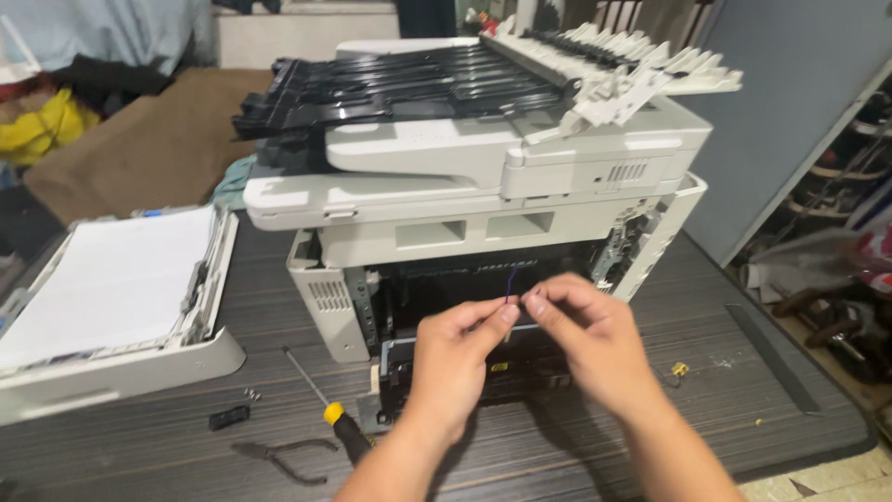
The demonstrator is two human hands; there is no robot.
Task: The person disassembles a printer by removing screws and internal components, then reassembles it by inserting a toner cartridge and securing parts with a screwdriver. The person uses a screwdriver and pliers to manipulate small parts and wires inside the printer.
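Two hands, my left hand (455,358) and right hand (585,339), pinch a thin wire (508,284) before the printer (483,177); pulling hard might snap it.

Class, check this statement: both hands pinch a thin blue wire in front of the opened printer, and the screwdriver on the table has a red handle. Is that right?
Not quite. The head view shows the screwdriver has a yellow-and-black handle, not red. The left hand and right hand do pinch the thin blue wire before the opened printer.

Thin blue wire (509,282), upright, pinched.
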